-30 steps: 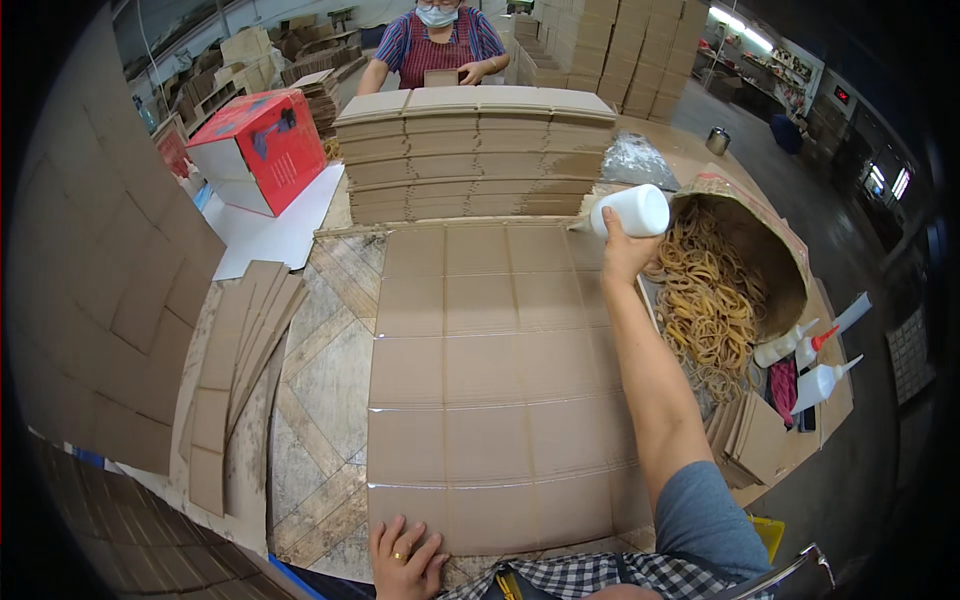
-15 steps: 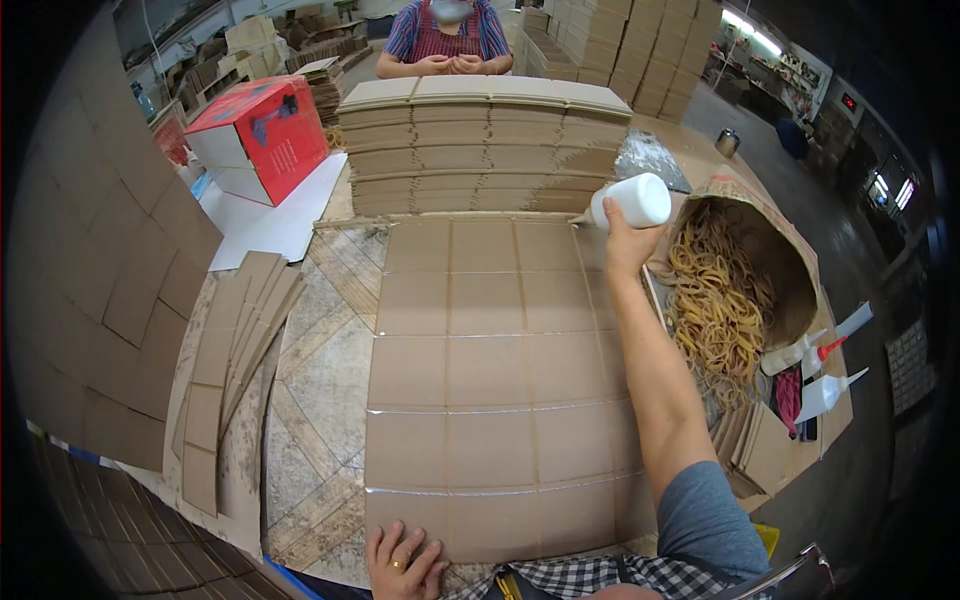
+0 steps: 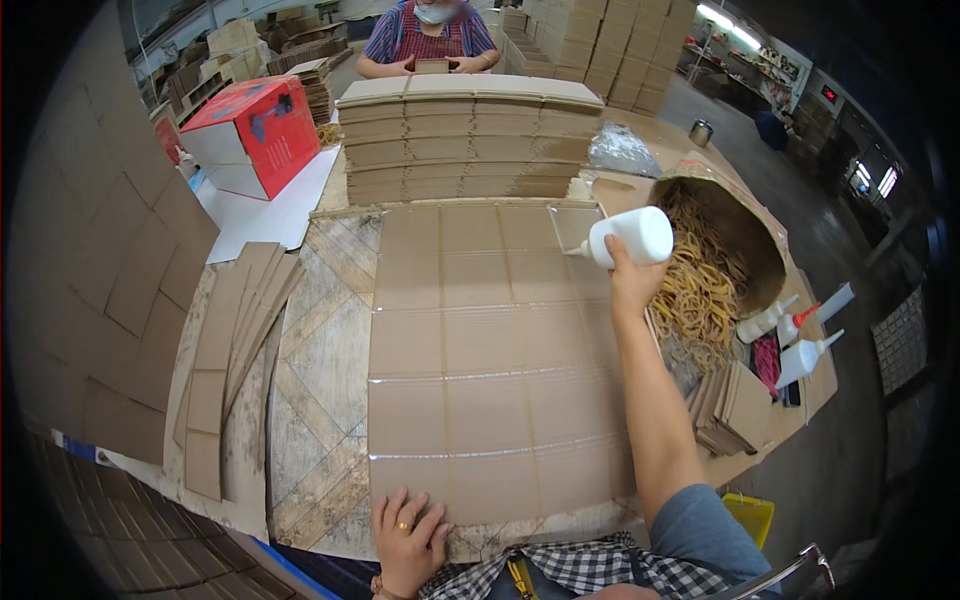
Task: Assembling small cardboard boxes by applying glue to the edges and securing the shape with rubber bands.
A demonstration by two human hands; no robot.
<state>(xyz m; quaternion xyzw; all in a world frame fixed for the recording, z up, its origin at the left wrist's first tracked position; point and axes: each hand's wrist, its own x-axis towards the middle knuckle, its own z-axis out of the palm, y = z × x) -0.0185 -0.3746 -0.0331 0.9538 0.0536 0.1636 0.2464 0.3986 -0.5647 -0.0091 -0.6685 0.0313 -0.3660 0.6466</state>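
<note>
A brown cardboard sheet (image 3: 485, 345) with a grid of creases lies flat in front of me. Shiny wet-looking lines run across it, and another traces the far right part. My right hand (image 3: 636, 282) is wrapped round a white squeeze bottle (image 3: 634, 238), tilted so its nozzle points left, at the sheet near its far right corner. Whether the tip touches the cardboard I cannot tell. At the sheet's near left edge rests my left hand (image 3: 410, 538), fingers spread, a ring on one of them, holding nothing.
Stacked folded cardboard (image 3: 470, 150) stands beyond the sheet; a person (image 3: 430, 45) sits behind it. A red-and-white box (image 3: 255, 135) and cardboard strips (image 3: 232, 340) are at left. To the right lie a sack (image 3: 765, 245) of rubber bands (image 3: 700, 270) and several nozzle bottles (image 3: 800, 362).
My right hand has drawn the bottle toward me from the sheet's far edge, and a shiny line shows there. My left hand stays at the near edge. The other person now holds a brown piece.
</note>
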